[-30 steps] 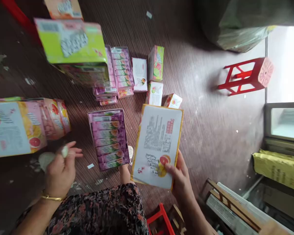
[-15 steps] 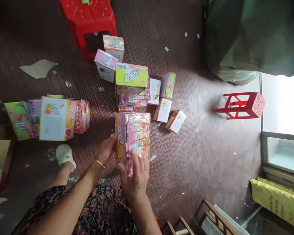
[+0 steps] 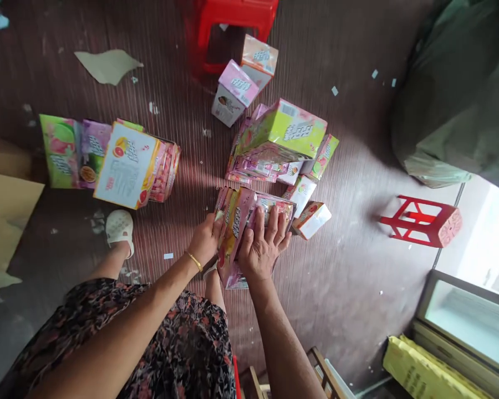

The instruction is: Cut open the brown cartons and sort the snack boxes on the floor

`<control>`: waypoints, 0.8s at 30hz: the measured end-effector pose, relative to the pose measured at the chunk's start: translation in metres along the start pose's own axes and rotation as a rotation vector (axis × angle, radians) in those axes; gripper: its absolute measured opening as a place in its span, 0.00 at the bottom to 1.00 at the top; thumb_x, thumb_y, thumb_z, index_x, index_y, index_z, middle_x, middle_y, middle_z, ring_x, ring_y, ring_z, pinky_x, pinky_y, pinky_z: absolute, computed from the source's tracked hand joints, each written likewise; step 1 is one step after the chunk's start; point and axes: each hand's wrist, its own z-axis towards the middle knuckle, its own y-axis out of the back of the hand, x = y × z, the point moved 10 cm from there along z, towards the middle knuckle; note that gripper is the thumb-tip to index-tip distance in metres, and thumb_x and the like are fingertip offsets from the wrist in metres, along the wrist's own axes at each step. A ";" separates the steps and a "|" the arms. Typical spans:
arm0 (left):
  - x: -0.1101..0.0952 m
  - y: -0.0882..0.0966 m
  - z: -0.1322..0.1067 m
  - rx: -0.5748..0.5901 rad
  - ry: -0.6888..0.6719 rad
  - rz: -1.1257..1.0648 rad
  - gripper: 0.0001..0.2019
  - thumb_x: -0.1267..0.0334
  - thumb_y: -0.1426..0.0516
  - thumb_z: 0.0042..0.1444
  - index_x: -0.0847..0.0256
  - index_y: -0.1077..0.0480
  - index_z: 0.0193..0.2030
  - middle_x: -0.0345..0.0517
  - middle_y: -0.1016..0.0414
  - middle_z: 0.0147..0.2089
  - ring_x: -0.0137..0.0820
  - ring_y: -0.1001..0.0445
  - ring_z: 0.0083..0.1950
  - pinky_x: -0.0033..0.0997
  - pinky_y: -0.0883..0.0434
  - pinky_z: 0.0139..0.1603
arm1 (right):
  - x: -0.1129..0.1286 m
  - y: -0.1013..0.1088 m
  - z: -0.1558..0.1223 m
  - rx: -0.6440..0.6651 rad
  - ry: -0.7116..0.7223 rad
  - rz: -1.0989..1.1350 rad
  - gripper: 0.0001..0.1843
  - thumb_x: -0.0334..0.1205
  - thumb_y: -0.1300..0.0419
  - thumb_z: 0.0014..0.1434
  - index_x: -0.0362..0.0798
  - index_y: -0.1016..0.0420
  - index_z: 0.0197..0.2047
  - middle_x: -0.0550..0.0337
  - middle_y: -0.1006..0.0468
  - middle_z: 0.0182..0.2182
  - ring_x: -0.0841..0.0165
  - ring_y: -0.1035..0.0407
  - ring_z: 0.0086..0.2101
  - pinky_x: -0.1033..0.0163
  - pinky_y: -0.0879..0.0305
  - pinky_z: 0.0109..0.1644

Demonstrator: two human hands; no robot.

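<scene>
In front of me is an opened pink and yellow display box [image 3: 235,227] filled with wrapped sachets. My left hand [image 3: 204,239] grips its left side, with the thumb on the upper edge. My right hand [image 3: 263,248] lies with fingers spread over the sachets in the box. Just beyond, a tall green-topped carton [image 3: 299,131] stands among more pink packs [image 3: 253,169]. Off to the left sits another opened box [image 3: 127,166] with its lid folded back and pink sachets showing. The undersides of both hands are hidden.
Small cartons stand around the middle, including a purple one [image 3: 235,91], an orange one [image 3: 260,58] and a white one [image 3: 314,220]. A red stool [image 3: 233,14] is at the top, a smaller red stool [image 3: 424,220] at right. A dark bag [image 3: 453,100] bulges at upper right.
My view has shifted and turned slightly. My right hand has moved up over the sachets with its fingers spread. The box has tilted, and my left hand still grips its side.
</scene>
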 end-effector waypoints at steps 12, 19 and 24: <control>-0.066 -0.015 0.051 0.343 -0.314 0.498 0.21 0.59 0.57 0.71 0.67 0.24 0.43 0.54 0.22 0.35 0.36 0.23 0.39 0.33 0.35 0.38 | -0.001 -0.004 0.005 -0.028 -0.043 -0.026 0.32 0.47 0.65 0.70 0.51 0.42 0.72 0.49 0.47 0.71 0.53 0.58 0.71 0.33 0.56 0.69; 0.065 -0.033 -0.092 0.538 -0.059 0.490 0.20 0.58 0.57 0.70 0.62 0.26 0.47 0.53 0.21 0.36 0.39 0.22 0.38 0.34 0.35 0.35 | -0.012 -0.004 0.003 -0.110 -0.045 -0.039 0.31 0.49 0.64 0.71 0.53 0.43 0.72 0.50 0.47 0.71 0.54 0.57 0.71 0.33 0.53 0.68; 0.061 -0.001 -0.032 0.302 -0.046 0.398 0.25 0.56 0.61 0.71 0.63 0.25 0.41 0.49 0.23 0.30 0.34 0.26 0.30 0.32 0.39 0.32 | -0.008 -0.004 0.000 -0.152 0.016 -0.025 0.31 0.45 0.64 0.71 0.54 0.48 0.74 0.49 0.47 0.71 0.55 0.58 0.71 0.33 0.52 0.68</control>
